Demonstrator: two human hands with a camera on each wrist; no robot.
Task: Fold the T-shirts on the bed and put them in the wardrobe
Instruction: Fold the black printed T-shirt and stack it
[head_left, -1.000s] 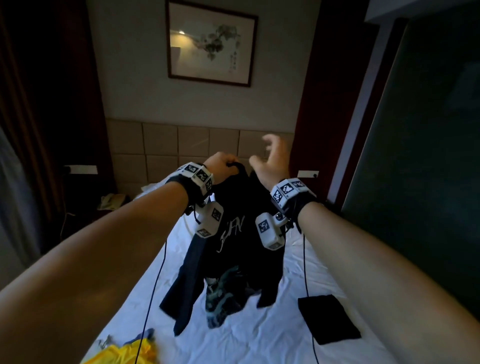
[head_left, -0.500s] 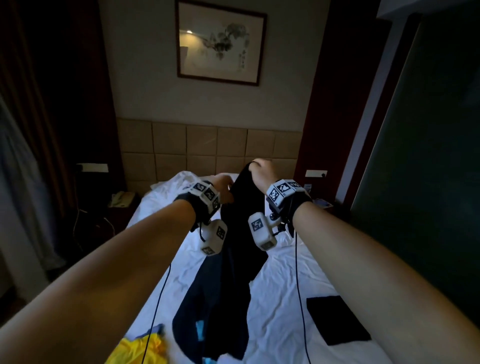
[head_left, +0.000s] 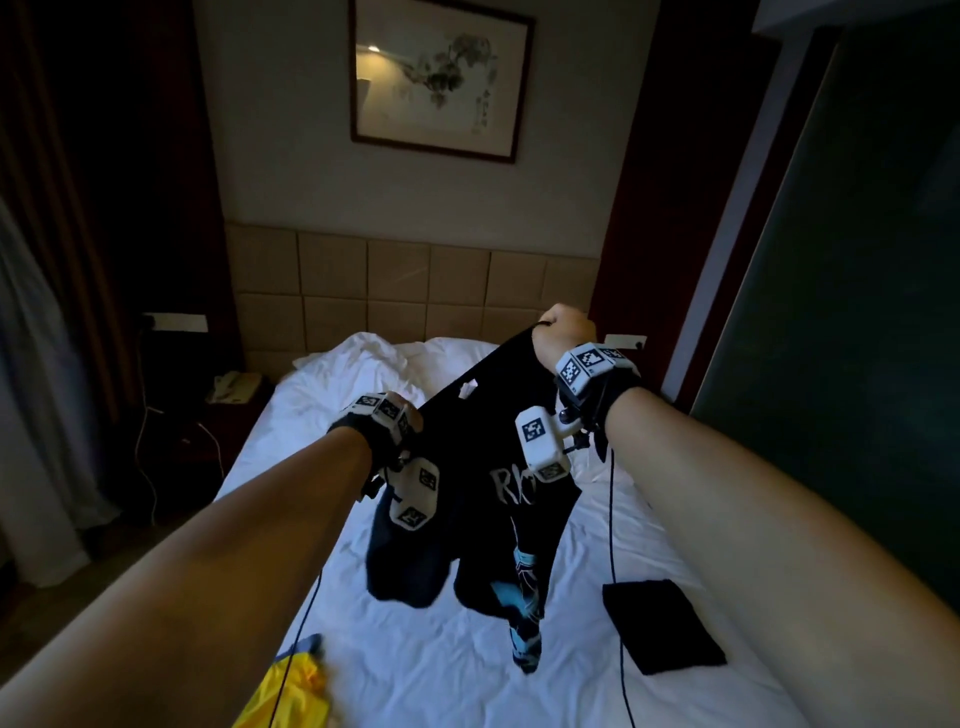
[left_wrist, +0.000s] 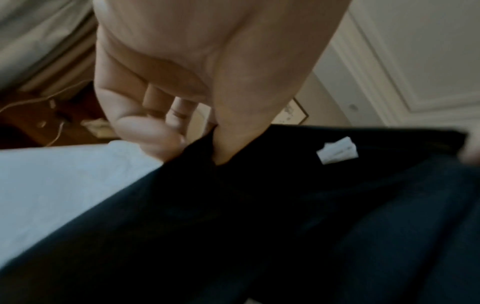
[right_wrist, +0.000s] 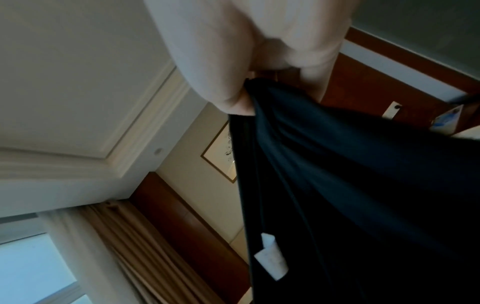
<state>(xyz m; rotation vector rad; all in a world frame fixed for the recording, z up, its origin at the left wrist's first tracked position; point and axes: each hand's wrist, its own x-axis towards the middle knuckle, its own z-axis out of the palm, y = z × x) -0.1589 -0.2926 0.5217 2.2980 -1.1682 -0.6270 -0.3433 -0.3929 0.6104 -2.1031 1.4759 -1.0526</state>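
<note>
The black T-shirt (head_left: 483, 499) hangs in the air above the bed (head_left: 415, 649), pinched at its top edge by both hands. The left hand (left_wrist: 182, 102) clamps the cloth at 9 o'clock; the right hand (head_left: 563, 327) fists it higher, at 1 o'clock. A folded black garment (head_left: 660, 626) lies at 4 o'clock near the bed's right edge, a yellow garment (head_left: 293, 696) at 7 o'clock. White sheet shows between them.

— What's around the padded headboard (head_left: 415, 291)?
— A framed ink painting (head_left: 440, 78) hangs on the pale wall above it, catching a lamp's reflection. Dark wood panels (head_left: 691, 182) flank it. Left of it stands a nightstand with a telephone (head_left: 234, 387), then curtains (head_left: 47, 364).
</note>
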